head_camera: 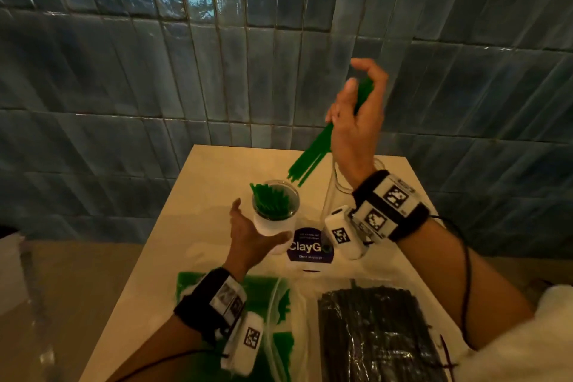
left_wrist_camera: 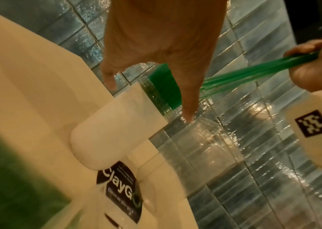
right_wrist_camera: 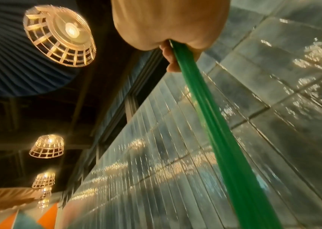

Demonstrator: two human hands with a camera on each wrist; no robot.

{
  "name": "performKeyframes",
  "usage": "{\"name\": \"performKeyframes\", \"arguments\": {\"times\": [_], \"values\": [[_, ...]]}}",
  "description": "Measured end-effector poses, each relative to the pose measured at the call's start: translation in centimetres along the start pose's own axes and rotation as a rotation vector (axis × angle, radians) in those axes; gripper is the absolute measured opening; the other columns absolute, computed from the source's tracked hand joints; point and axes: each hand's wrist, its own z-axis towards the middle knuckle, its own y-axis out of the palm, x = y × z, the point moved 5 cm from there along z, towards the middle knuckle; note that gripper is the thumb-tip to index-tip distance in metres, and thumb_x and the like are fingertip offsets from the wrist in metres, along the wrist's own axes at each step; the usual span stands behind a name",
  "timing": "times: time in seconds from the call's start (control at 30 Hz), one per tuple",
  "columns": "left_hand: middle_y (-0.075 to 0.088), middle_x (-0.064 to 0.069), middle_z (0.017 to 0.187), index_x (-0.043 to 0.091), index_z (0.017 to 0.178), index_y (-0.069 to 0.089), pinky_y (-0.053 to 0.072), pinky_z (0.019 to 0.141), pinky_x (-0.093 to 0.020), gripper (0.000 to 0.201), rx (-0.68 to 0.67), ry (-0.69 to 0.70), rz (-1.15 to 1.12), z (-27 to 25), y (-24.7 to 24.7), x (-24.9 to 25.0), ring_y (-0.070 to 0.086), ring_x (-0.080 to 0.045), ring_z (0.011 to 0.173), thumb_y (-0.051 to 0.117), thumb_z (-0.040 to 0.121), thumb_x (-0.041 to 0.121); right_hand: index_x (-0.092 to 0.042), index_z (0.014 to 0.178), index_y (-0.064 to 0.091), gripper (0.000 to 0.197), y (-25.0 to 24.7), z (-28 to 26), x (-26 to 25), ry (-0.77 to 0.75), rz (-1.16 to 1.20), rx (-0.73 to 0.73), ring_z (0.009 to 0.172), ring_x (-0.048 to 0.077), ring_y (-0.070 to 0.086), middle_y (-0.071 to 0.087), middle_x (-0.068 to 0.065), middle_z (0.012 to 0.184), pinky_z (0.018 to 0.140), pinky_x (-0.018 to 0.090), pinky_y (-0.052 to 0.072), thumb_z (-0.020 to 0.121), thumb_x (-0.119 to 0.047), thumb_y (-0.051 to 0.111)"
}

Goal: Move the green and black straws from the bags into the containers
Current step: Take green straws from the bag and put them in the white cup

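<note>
My right hand [head_camera: 359,80] is raised above the table and grips a small bunch of green straws [head_camera: 310,155] near their top. The straws slant down to the left, with their lower ends above a container [head_camera: 274,223] that has a white base and clear wall. More green straws [head_camera: 273,200] stand inside it. My left hand [head_camera: 254,226] is spread at that container's near-left side, fingers straight. Whether it touches the container I cannot tell. The left wrist view shows the left hand [left_wrist_camera: 156,46], the container [left_wrist_camera: 117,131] and the held straws [left_wrist_camera: 254,72]. The right wrist view shows the right hand [right_wrist_camera: 171,31] round the straws [right_wrist_camera: 224,139].
A second clear, empty container [head_camera: 338,180] stands behind my right wrist. A bag of green straws [head_camera: 273,304] and a bag of black straws [head_camera: 372,335] lie at the near edge of the white table [head_camera: 217,170]. A dark ClayGo sticker [head_camera: 310,246] lies between them. Blue tiled wall behind.
</note>
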Motion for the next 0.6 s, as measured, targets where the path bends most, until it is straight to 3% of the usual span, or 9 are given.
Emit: {"name": "performKeyframes", "arguments": {"times": [0.1,0.2,0.23,0.27,0.3,0.33,0.47,0.53,0.6], "values": [[0.026,-0.011,0.148,0.010,0.145,0.000,0.024,0.112,-0.036,0.136,-0.028,0.020,-0.068,2.2,1.0,1.0,0.029,-0.025,0.135,0.092,0.046,0.029,-0.010,0.121,0.041,0.021,2.1,-1.3,2.9,0.031,-0.091,-0.023,0.052,0.006,0.044,0.042,-0.007,0.064,0.051,0.025,0.044,0.100,-0.010,0.034],[0.039,-0.004,0.141,0.019,0.144,0.005,0.031,0.108,-0.032,0.142,-0.075,0.045,-0.121,3.5,1.6,1.6,0.041,-0.018,0.128,0.090,0.034,0.050,-0.021,0.113,0.041,0.016,3.7,-3.7,6.0,0.160,-0.140,-0.089,0.058,0.010,0.050,0.048,-0.001,0.067,0.056,0.016,0.044,0.101,-0.015,0.033],[0.047,0.000,0.132,0.016,0.139,0.020,0.037,0.102,-0.025,0.125,-0.084,0.063,-0.110,3.7,1.7,1.8,0.048,-0.013,0.118,0.090,0.040,0.045,-0.026,0.108,0.041,0.014,4.2,-4.7,6.9,0.222,-0.156,-0.126,0.062,0.011,0.053,0.051,0.001,0.069,0.059,0.015,0.045,0.101,-0.016,0.033],[0.056,0.006,0.116,0.015,0.125,0.040,0.043,0.092,-0.017,0.093,-0.079,0.096,-0.076,3.7,1.6,2.2,0.054,-0.006,0.103,0.090,0.049,0.034,-0.028,0.103,0.041,0.013,4.6,-5.8,8.1,0.276,-0.174,-0.176,0.067,0.013,0.056,0.054,0.003,0.072,0.064,0.016,0.046,0.101,-0.017,0.033],[0.059,0.011,0.098,0.022,0.106,0.051,0.048,0.081,-0.012,0.062,-0.067,0.150,-0.028,3.8,1.7,2.5,0.058,-0.001,0.088,0.089,0.057,0.023,-0.026,0.100,0.042,0.012,5.0,-6.8,9.0,0.315,-0.193,-0.241,0.073,0.015,0.058,0.058,0.005,0.078,0.070,0.020,0.048,0.101,-0.018,0.033],[0.059,0.015,0.089,0.029,0.096,0.054,0.051,0.073,-0.014,0.050,-0.056,0.213,-0.008,3.8,1.7,2.8,0.060,-0.001,0.081,0.087,0.060,0.020,-0.021,0.099,0.045,0.012,5.3,-7.9,9.8,0.341,-0.226,-0.314,0.080,0.017,0.059,0.060,0.008,0.085,0.077,0.024,0.049,0.101,-0.018,0.034],[0.048,0.006,0.109,0.013,0.129,0.038,0.044,0.079,-0.024,0.088,-0.032,0.090,0.013,4.5,1.4,1.0,0.052,-0.014,0.097,0.087,0.058,0.028,-0.011,0.117,0.052,0.028,5.8,-10.8,12.2,0.378,-0.476,-0.614,0.109,0.017,0.050,0.055,0.007,0.122,0.099,0.036,0.042,0.100,-0.028,0.037],[0.049,0.006,0.106,0.011,0.129,0.038,0.043,0.076,-0.022,0.080,-0.059,0.075,0.026,4.6,1.5,0.8,0.053,-0.015,0.096,0.083,0.065,0.024,-0.018,0.121,0.050,0.035,6.0,-11.2,12.0,0.325,-0.536,-0.708,0.112,0.017,0.049,0.053,0.002,0.127,0.100,0.037,0.042,0.097,-0.041,0.041],[0.053,0.006,0.095,0.008,0.119,0.046,0.045,0.067,-0.013,0.053,-0.120,0.158,0.064,4.4,1.6,1.0,0.059,-0.013,0.086,0.074,0.074,0.012,-0.022,0.128,0.044,0.048,6.6,-11.6,11.5,0.251,-0.581,-0.867,0.109,0.018,0.053,0.053,0.001,0.129,0.096,0.038,0.045,0.091,-0.054,0.046]]}}
